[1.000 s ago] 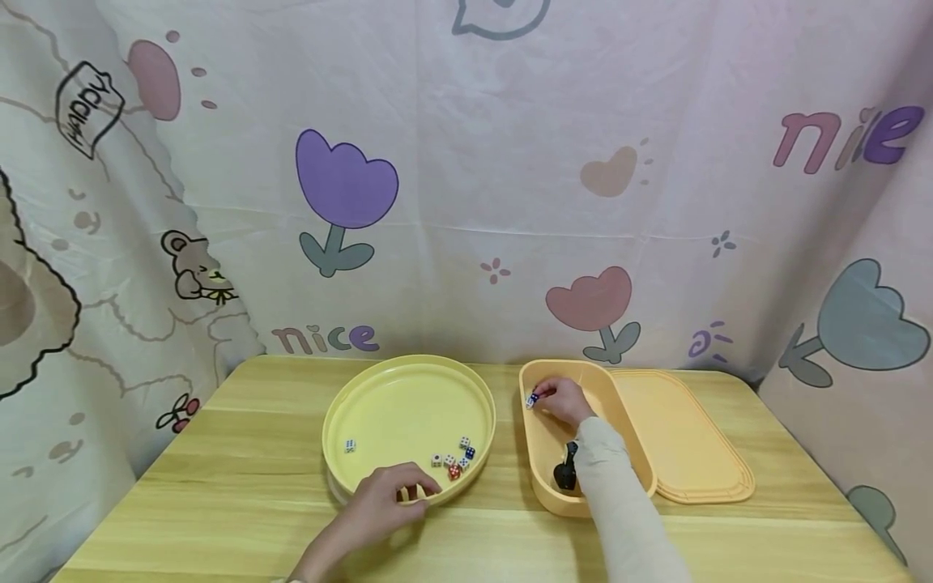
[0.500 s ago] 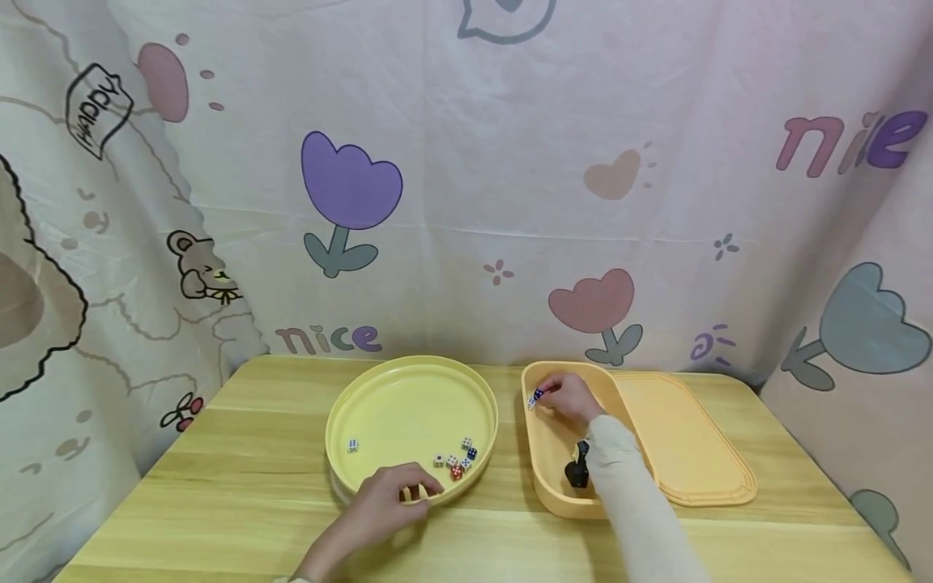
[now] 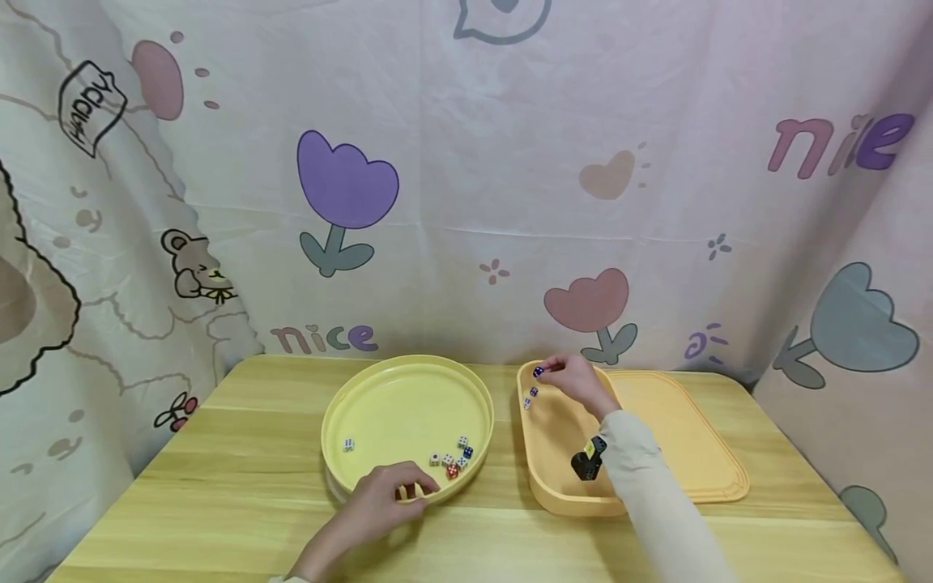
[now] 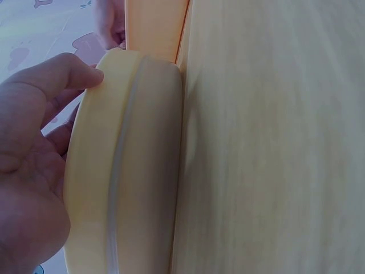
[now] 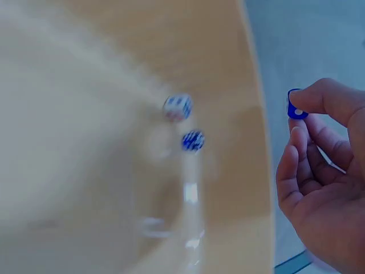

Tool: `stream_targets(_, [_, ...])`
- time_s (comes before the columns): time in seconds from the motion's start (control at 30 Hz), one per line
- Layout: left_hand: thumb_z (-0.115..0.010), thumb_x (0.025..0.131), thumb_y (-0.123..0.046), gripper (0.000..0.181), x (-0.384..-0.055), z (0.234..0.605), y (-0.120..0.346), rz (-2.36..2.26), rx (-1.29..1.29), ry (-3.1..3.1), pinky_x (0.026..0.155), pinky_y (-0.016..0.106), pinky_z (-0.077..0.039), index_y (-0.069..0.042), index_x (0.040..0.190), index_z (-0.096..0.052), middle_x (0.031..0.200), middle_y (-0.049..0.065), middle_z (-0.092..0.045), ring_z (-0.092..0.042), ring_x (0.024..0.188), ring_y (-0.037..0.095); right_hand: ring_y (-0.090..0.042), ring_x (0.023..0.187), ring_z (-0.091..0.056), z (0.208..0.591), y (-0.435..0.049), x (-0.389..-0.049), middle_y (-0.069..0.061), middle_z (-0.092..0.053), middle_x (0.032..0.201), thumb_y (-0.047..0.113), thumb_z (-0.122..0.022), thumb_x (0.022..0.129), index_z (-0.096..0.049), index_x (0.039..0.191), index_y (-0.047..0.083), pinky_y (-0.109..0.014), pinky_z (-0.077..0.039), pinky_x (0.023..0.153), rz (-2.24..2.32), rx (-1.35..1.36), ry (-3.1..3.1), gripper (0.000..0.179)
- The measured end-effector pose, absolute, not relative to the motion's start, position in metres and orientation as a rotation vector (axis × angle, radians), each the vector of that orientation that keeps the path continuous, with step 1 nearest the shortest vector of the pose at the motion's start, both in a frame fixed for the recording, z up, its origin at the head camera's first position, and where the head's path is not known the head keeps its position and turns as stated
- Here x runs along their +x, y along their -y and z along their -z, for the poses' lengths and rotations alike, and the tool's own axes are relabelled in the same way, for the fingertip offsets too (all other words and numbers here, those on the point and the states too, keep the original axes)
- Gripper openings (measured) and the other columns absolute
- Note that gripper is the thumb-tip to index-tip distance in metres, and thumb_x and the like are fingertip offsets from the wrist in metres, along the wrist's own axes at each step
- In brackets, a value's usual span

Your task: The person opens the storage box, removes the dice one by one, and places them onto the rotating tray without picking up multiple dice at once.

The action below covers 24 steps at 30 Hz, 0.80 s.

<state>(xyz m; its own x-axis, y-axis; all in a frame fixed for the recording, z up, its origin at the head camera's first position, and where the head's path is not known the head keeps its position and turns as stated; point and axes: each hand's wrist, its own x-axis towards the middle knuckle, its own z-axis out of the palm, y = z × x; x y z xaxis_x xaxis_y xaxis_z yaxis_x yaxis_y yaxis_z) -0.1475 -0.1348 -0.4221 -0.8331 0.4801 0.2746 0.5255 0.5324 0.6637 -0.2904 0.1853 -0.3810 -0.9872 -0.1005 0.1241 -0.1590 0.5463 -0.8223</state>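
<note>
Between the thumb and fingertips of my right hand (image 3: pixel 576 380) I pinch a blue die (image 5: pixel 297 105), held up at the far left rim of the orange box (image 3: pixel 550 502). Inside that box, along its left wall, a white die (image 5: pixel 178 107) lies beside another blue die (image 5: pixel 193 140). My left hand (image 3: pixel 386 498) holds the near rim of the round yellow tray (image 3: pixel 401 405), thumb against the outer wall and fingers reaching over the edge. Several white dice, a red die (image 3: pixel 453 470) and a blue die (image 3: pixel 468 452) lie at the tray's right; a lone white die (image 3: pixel 348 444) is at its left.
A flat orange lid (image 3: pixel 685 437) lies right of the box on the wooden table (image 3: pixel 240 486). A small black device (image 3: pixel 587 461) hangs by the right sleeve and overlaps the box in view. A printed curtain (image 3: pixel 452 186) stands behind the table.
My right hand has risen away from the pair of dice toward the box's far rim, carrying the blue die. My left hand stays on the tray rim.
</note>
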Motion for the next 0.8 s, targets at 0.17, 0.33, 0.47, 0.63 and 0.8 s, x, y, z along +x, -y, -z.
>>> stream_targets(0.17, [-0.067, 0.076, -0.01, 0.019, -0.147, 0.422, 0.135, 1.197, -0.889, 2.695, 0.056, 0.02, -0.042, -0.021, 0.09, -0.067, 0.084, -0.017, -0.059, -0.049, 0.069, 0.0, -0.014, 0.072, -0.054, 0.367, -0.167, -0.284, -0.004, -0.06, 0.078, 0.007, -0.068, 0.075, -0.065, 0.087, -0.001, -0.027, -0.045, 0.064, -1.484, 0.304, 2.701, 0.015])
stream_targets(0.33, [-0.067, 0.075, -0.009, 0.018, -0.146, 0.422, 0.135, 1.214, -0.886, 2.686, 0.056, 0.02, -0.042, -0.021, 0.09, -0.067, 0.083, -0.016, -0.059, -0.049, 0.069, 0.0, -0.014, 0.071, -0.053, 0.36, -0.143, -0.278, -0.004, -0.06, 0.077, 0.006, -0.068, 0.074, -0.065, 0.086, 0.0, -0.028, -0.047, 0.063, -1.467, 0.422, 2.717, 0.014])
stream_targets(0.47, [-0.067, 0.075, -0.009, 0.019, -0.146, 0.421, 0.134, 1.22, -0.884, 2.683, 0.056, 0.02, -0.042, -0.021, 0.089, -0.068, 0.083, -0.017, -0.059, -0.05, 0.069, 0.0, -0.014, 0.07, -0.054, 0.359, -0.126, -0.273, -0.003, -0.06, 0.076, 0.003, -0.069, 0.074, -0.065, 0.085, 0.0, -0.025, -0.046, 0.061, -1.393, 0.556, 2.71, 0.012])
stream_targets(0.63, [-0.067, 0.075, -0.009, 0.019, -0.146, 0.421, 0.134, 1.222, -0.887, 2.68, 0.056, 0.02, -0.042, -0.022, 0.089, -0.068, 0.083, -0.017, -0.059, -0.05, 0.069, 0.0, -0.014, 0.07, -0.055, 0.362, -0.108, -0.266, -0.003, -0.06, 0.076, 0.002, -0.07, 0.073, -0.065, 0.085, 0.0, -0.024, -0.047, 0.062, -1.381, 0.649, 2.699, 0.013])
stream_targets(0.8, [-0.067, 0.076, -0.009, 0.018, -0.146, 0.421, 0.135, 1.236, -0.899, 2.678, 0.056, 0.02, -0.042, -0.021, 0.089, -0.068, 0.083, -0.017, -0.059, -0.05, 0.069, 0.0, -0.013, 0.07, -0.055, 0.364, -0.095, -0.262, -0.003, -0.06, 0.076, 0.003, -0.07, 0.074, -0.064, 0.085, 0.0, -0.024, -0.047, 0.062, -1.414, 0.677, 2.702, 0.013])
